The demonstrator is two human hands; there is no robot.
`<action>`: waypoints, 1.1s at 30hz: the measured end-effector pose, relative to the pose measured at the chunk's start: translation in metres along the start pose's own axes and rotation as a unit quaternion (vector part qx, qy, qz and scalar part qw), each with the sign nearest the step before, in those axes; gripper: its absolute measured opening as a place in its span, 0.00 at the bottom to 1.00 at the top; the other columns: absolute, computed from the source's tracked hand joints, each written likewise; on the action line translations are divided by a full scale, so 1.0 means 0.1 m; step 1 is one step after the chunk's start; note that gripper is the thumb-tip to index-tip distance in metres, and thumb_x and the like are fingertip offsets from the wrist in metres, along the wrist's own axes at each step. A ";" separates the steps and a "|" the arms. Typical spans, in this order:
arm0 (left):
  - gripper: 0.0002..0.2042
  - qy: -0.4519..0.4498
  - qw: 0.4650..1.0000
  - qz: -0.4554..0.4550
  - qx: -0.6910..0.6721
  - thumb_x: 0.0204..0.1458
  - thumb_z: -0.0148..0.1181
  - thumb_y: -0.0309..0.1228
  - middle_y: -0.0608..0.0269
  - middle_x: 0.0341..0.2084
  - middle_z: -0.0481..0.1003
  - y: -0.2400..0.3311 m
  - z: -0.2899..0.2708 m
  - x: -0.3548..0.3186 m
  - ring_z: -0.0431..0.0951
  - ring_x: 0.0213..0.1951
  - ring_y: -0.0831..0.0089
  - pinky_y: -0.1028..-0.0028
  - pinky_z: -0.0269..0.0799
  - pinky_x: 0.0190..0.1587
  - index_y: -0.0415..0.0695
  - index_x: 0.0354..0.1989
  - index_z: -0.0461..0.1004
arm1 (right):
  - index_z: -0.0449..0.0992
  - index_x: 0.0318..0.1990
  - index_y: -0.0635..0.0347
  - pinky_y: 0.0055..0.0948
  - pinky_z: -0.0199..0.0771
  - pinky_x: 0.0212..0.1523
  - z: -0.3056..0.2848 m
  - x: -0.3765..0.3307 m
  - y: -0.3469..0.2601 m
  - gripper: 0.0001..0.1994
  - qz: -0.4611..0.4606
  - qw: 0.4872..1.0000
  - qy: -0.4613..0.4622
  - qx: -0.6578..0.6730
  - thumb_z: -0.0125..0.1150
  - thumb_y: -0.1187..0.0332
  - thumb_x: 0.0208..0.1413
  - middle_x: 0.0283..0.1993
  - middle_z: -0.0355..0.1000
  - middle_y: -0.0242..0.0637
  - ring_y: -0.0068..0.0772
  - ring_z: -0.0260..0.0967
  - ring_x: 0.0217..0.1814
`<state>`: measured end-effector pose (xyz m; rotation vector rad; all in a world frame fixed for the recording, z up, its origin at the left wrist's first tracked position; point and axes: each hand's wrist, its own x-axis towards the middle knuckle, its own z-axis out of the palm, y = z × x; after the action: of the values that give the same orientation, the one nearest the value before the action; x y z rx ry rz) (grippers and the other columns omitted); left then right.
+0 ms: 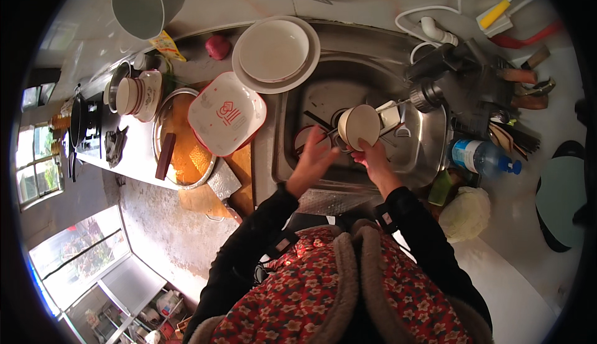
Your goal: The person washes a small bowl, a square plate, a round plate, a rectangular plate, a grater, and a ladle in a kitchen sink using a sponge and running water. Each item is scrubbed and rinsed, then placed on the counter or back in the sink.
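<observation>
Right hand [375, 161], above the sink [356, 77], grips a cream bowl [362, 128] by its near rim; left hand [311, 162], also above the sink, spreads its fingers wide and looks empty.
Overlapping the sink's far left corner is a stack of round white plates [275, 50], and left of the sink sits a squarish white dish [229, 117] with a red rim. Right of the sink is a blue-capped clear plastic bottle [484, 157]; beyond the sink's far left corner, a small round reddish fruit or vegetable [217, 47].
</observation>
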<state>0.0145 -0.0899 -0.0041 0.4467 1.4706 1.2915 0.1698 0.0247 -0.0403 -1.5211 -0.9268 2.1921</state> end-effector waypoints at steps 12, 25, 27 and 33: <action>0.36 -0.087 0.942 0.129 0.298 0.48 0.51 0.26 0.32 0.56 0.63 0.13 0.73 0.72 0.65 0.59 0.37 0.54 0.65 0.58 0.42 0.68 0.45 | 0.75 0.43 0.62 0.25 0.61 0.15 -0.21 0.18 -0.23 0.16 -0.199 0.949 0.214 -0.122 0.57 0.56 0.62 0.25 0.73 0.36 0.26 0.67 0.17; 0.40 -0.044 0.904 -0.002 0.426 0.53 0.59 0.48 0.36 0.62 0.58 -0.70 -0.39 0.66 0.59 0.64 0.44 0.59 0.61 0.63 0.34 0.67 0.53 | 0.75 0.41 0.54 0.53 0.74 0.43 -1.52 0.60 0.26 0.16 -0.063 0.695 0.208 -0.685 0.53 0.53 0.56 0.42 0.77 0.48 0.54 0.74 0.47; 0.38 -0.013 0.903 -0.001 0.429 0.53 0.59 0.46 0.37 0.60 0.60 -0.75 -0.49 0.64 0.60 0.64 0.46 0.60 0.61 0.63 0.32 0.65 0.55 | 0.75 0.41 0.54 0.53 0.75 0.42 -1.65 0.64 0.29 0.15 -0.022 0.674 0.220 -0.704 0.53 0.54 0.56 0.42 0.77 0.47 0.53 0.75 0.47; 0.36 -0.016 0.908 -0.003 0.419 0.53 0.58 0.45 0.35 0.61 0.59 -0.75 -0.59 0.68 0.59 0.65 0.46 0.61 0.59 0.65 0.32 0.65 0.57 | 0.75 0.44 0.54 0.49 0.77 0.43 -1.67 0.64 0.19 0.12 0.004 0.650 0.256 -0.715 0.51 0.61 0.58 0.42 0.77 0.44 0.51 0.75 0.48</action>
<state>-0.0344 -0.0882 -0.1109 1.0069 1.9553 0.5748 0.3006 0.1033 -0.1361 -2.3700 -2.5870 0.4726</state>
